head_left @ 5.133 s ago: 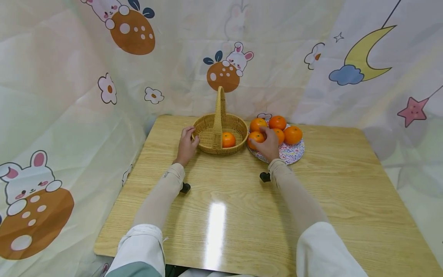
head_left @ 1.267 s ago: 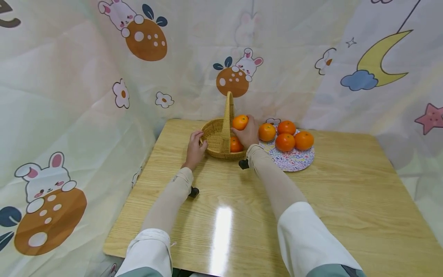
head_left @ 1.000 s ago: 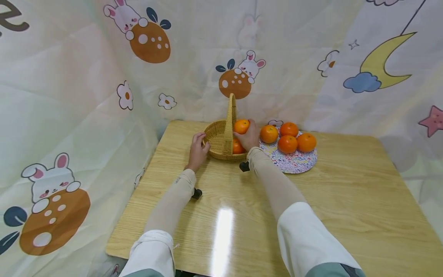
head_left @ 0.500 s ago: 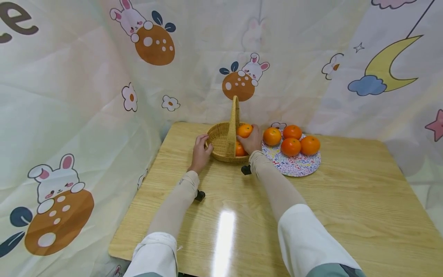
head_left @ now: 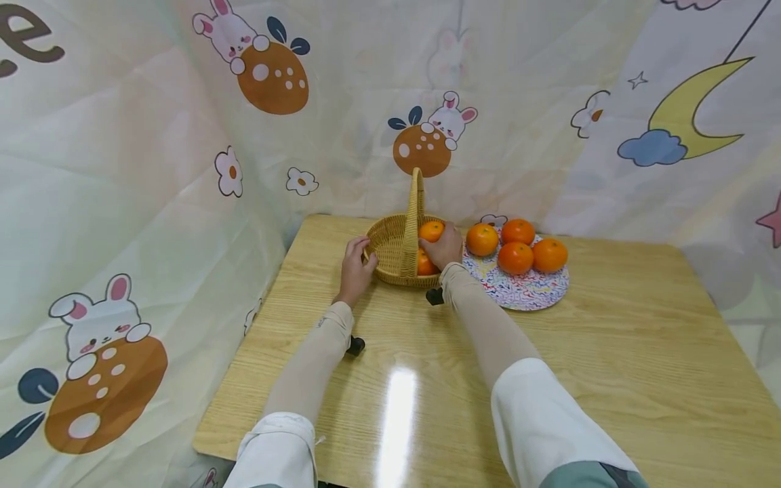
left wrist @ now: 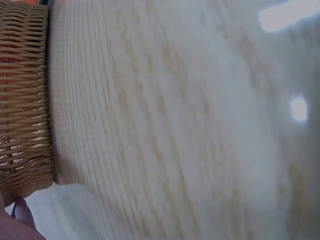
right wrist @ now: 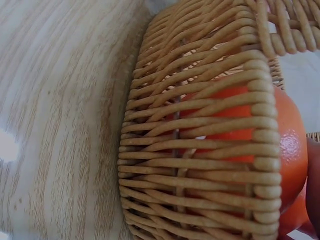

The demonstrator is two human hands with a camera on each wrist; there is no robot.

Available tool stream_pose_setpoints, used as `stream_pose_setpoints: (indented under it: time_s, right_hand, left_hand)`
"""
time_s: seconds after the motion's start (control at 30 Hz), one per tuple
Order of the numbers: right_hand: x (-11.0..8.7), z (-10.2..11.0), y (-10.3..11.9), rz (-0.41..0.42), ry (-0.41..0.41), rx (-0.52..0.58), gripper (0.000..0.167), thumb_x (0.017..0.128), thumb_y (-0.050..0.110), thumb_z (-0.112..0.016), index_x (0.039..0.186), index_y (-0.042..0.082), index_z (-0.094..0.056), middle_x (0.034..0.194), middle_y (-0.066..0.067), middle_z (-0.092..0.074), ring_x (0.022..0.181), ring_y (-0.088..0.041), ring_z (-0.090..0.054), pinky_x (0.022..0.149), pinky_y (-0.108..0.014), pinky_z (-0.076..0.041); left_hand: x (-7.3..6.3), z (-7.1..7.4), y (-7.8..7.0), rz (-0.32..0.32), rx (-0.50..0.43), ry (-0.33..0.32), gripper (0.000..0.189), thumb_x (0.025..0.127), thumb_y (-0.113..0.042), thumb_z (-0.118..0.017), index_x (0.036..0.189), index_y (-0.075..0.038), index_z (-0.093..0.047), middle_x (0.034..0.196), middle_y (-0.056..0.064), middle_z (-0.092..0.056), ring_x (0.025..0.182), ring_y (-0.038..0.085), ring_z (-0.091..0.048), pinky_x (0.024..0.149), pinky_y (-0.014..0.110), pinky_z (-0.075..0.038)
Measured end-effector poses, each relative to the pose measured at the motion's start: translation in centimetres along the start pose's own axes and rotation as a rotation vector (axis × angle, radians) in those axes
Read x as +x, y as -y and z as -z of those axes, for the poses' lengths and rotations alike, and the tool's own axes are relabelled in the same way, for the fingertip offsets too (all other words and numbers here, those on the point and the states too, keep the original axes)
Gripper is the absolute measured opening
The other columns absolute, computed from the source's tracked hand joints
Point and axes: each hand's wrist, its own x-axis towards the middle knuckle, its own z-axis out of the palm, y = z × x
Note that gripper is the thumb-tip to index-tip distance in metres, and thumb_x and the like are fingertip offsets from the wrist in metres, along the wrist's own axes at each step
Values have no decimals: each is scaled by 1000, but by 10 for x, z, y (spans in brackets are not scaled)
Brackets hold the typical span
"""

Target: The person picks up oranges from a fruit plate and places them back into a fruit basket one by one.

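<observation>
A woven wicker basket (head_left: 387, 261) with a tall arched handle stands at the back of the table. My left hand (head_left: 355, 271) grips its left rim between thumb and fingers; in the left wrist view only a bit of that hand (left wrist: 21, 222) shows beside the basket wall (left wrist: 25, 110). My right hand (head_left: 445, 248) reaches over the right rim and holds a tangerine (head_left: 432, 230) low inside the basket's right half. Another tangerine (head_left: 425, 264) lies there, nearer to me, partly hidden by the hand. Through the weave in the right wrist view, a tangerine (right wrist: 290, 145) bulges above the rim.
Right of the basket, close to it, a round speckled plate (head_left: 518, 295) bears several tangerines (head_left: 515, 258). The wooden table (head_left: 610, 352) extends to the right and front. A printed cloth (head_left: 342, 88) hangs behind and at the sides.
My right hand has carried a tangerine from the plate leftward over the rim and lowered it into the basket. My left hand has stayed at the left rim. The head view has shifted slightly.
</observation>
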Motion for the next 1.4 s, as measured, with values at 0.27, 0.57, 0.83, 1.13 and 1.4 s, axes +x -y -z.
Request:
stream_pose_setpoints:
  time_s: [0.27,0.57,0.83,1.13,1.4]
  right_hand:
    - [0,1,-2,-5,7,-29,62,83,38,-72,127,-1,-51,111,-20,-58,101,-35,-56,86,-47,-49]
    - [0,1,-2,-1,-6,-25,64,82,36,-71,129,-1,-50,114,-21,-57,104,-36,-54,88,-48,-47]
    - [-6,4,2,40,-7,-5,66,84,34,-69,135,-2,-46,122,-20,-54,109,-35,-52,92,-46,-46]
    - [-13,17,7,42,-19,99,69,88,31,-70,140,-3,-42,132,-24,-50,119,-37,-49,98,-47,-44]
    - [-6,41,3,15,-22,204,69,90,27,-69,145,0,-38,135,-22,-49,120,-35,-49,100,-48,-43]
  left_hand:
    - [-2,0,1,5,-1,21,39,95,-4,-57,131,10,-52,139,13,-44,127,23,-46,104,34,-42]
    - [-2,0,-1,-11,-4,18,39,95,-3,-57,131,11,-52,139,14,-43,126,25,-47,102,37,-44]
    - [-1,0,2,-10,-6,11,39,94,-2,-58,130,11,-52,138,13,-44,125,25,-47,102,36,-43]
    - [0,0,-1,-1,-8,9,39,94,-3,-58,130,11,-52,138,12,-44,125,26,-48,102,36,-44]
    - [-1,1,-5,11,-9,5,39,93,0,-58,130,11,-53,137,13,-45,125,30,-48,101,36,-44]
